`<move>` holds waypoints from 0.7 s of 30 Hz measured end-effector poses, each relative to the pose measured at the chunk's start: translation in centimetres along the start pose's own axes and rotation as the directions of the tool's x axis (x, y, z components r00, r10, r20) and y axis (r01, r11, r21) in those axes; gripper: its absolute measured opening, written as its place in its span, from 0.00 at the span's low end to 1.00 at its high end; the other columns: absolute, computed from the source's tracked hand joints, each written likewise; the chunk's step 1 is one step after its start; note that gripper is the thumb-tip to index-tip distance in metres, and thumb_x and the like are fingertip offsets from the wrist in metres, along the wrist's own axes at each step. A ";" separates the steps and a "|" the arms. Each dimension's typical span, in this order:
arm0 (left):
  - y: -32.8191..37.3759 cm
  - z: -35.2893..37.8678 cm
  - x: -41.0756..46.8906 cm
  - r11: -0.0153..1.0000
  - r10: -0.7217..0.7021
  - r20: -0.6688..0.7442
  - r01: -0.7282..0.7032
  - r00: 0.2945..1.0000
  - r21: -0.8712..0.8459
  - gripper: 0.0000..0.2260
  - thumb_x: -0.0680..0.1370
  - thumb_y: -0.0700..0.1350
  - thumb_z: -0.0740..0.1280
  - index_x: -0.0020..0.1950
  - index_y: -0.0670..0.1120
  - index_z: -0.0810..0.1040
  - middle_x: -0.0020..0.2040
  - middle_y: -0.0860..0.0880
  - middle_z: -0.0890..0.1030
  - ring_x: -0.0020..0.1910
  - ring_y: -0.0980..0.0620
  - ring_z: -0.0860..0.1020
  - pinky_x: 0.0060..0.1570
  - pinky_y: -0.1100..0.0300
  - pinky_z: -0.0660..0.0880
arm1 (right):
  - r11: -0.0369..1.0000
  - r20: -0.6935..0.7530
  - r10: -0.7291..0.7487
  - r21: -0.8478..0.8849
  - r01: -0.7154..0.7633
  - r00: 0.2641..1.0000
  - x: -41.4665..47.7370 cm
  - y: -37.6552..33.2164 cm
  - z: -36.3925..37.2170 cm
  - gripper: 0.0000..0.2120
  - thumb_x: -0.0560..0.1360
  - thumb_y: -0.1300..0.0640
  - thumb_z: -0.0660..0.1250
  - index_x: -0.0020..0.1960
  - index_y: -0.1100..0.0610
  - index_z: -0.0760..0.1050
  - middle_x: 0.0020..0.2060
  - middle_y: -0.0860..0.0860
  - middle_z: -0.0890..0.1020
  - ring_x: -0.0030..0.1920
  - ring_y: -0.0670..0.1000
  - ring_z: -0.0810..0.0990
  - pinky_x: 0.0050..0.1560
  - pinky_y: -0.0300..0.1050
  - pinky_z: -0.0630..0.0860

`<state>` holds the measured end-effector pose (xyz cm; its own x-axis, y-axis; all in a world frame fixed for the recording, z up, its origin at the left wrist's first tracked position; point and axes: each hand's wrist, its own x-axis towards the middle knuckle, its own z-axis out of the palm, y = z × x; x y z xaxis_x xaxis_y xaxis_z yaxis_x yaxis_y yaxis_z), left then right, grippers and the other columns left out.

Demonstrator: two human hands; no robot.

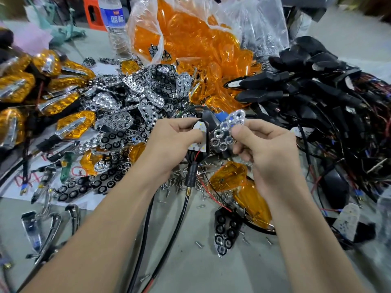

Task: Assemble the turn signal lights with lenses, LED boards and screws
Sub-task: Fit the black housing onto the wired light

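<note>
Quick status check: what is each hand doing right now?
Left hand: closed, gripping a black turn signal housing with LED board.
Right hand: closed, pinching a chrome honeycomb reflector.

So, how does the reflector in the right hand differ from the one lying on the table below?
The held reflector is pinched by the right hand in the air and shines silver; the table reflector lies flat, untouched, and looks dark. Both have honeycomb cups.

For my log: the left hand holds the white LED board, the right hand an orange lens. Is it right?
The head view shows the right hand pinching a chrome reflector, not an orange lens. The left hand does hold the LED board.
</note>
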<state>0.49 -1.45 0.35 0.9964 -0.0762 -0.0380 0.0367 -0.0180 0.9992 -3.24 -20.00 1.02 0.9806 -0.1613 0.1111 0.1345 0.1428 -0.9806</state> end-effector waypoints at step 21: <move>0.8 -0.3 -0.5 0.970 -0.130 0.152 0.158 0.980 -0.187 0.08 0.81 0.42 0.70 0.48 0.46 0.90 0.44 0.45 0.88 0.38 0.52 0.85 0.35 0.60 0.81 | 0.931 0.060 -0.051 -0.358 0.069 0.997 -0.6 0.7 2.2 0.07 0.71 0.61 0.80 0.38 0.52 0.85 0.30 0.51 0.85 0.26 0.51 0.82 0.29 0.39 0.76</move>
<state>0.07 -1.09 1.13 0.9597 -0.2241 -0.1699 0.2075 0.1566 0.9656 -3.41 -17.67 0.61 0.9793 -0.1099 0.1701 0.1418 -0.2276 -0.9634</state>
